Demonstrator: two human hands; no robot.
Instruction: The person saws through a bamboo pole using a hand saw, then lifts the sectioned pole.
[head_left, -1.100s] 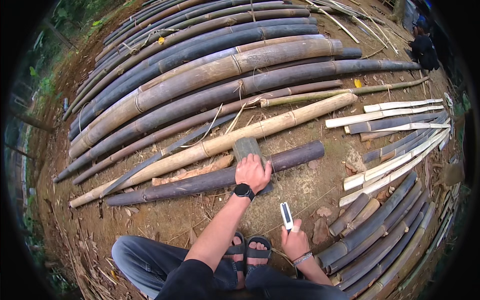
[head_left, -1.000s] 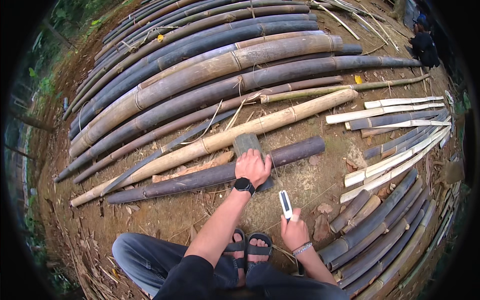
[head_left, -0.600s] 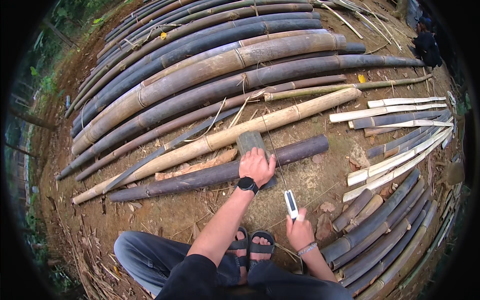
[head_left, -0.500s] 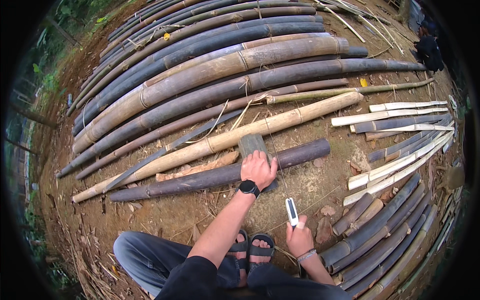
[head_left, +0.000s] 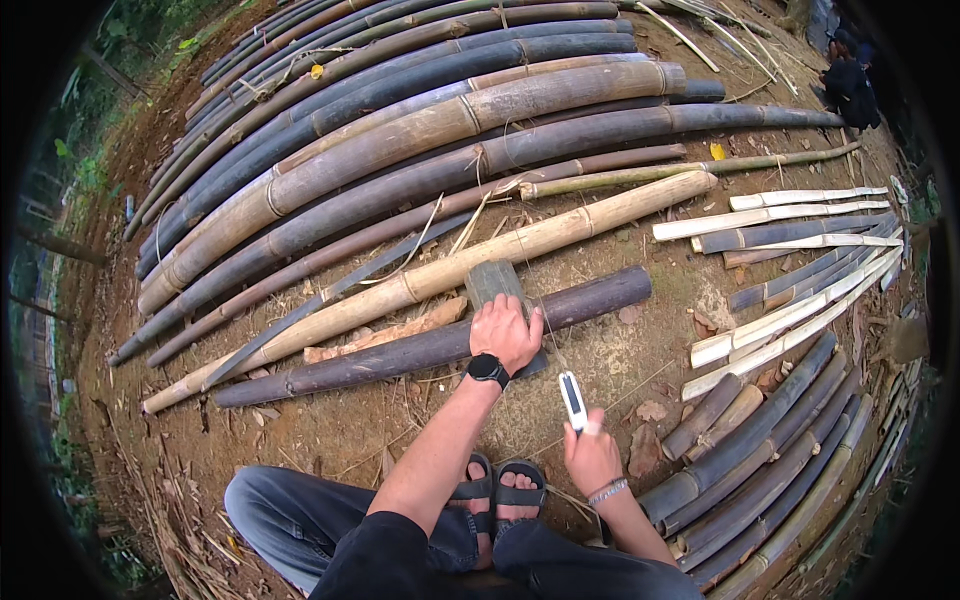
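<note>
My left hand (head_left: 505, 332), with a black watch at the wrist, presses down on a short grey-green split bamboo piece (head_left: 492, 283). Its fingers lie over the piece and the thumb sticks out to the right. This piece rests across a dark purplish bamboo pole (head_left: 400, 362), its far end close to a pale bamboo pole (head_left: 350, 313). Closed around a white and black handle (head_left: 573, 400) is my right hand (head_left: 592, 455). A thin saw blade, seen nearly edge-on, runs from that handle past the right side of the split piece; its cutting edge is hard to make out.
Long dark bamboo poles (head_left: 420, 125) lie side by side beyond. Pale split strips (head_left: 770, 325) and a stack of cut dark bamboo lengths (head_left: 750, 460) are on the right. My sandalled feet (head_left: 520, 490) stand close in front. Another person (head_left: 848, 85) is at the far right.
My right hand and the saw have moved slightly forward, away from me. My left hand stays on the split bamboo piece. The whole view has shifted a little.
</note>
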